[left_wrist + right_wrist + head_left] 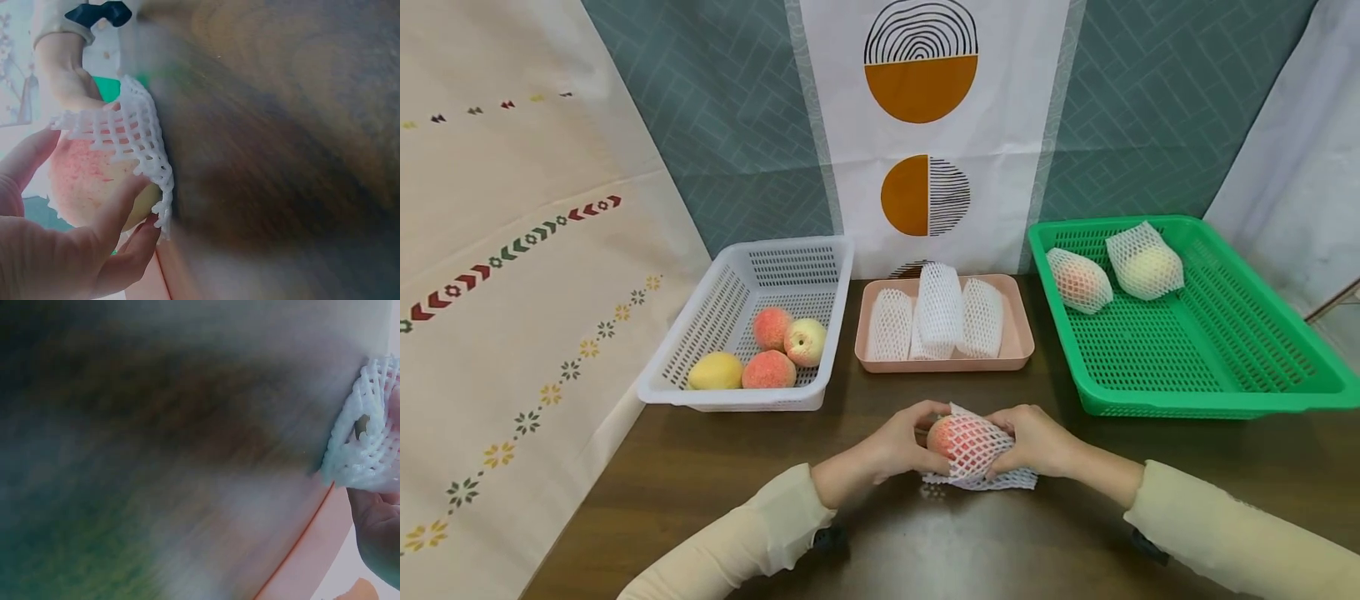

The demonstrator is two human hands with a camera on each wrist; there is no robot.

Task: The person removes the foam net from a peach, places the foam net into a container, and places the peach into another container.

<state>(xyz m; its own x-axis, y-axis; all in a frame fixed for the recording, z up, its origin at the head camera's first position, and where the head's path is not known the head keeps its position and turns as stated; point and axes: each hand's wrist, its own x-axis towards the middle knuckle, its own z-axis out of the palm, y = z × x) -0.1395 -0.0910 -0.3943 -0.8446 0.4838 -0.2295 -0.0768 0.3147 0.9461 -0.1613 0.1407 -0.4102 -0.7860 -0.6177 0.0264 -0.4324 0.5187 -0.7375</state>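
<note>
A red and yellow peach (942, 437) sits partly inside a white foam net sleeve (977, 446) over the dark table, in front of the pink tray. My left hand (901, 443) grips the bare end of the peach, thumb and fingers on either side at the net's edge. From the other side my right hand (1036, 442) holds the covered end, its fingers on the netting. In the left wrist view the net (134, 131) covers one side of the peach (81, 175), leaving much of it bare. The right wrist view shows netting (362, 450) at its right edge.
At the left, a white basket (662, 379) holds several peaches. Several foam sleeves (940, 308) lie in the pink tray (943, 365) at the back. To the right stands a green basket (1210, 402) with two sleeved fruits (1078, 279). Cloth hangs behind.
</note>
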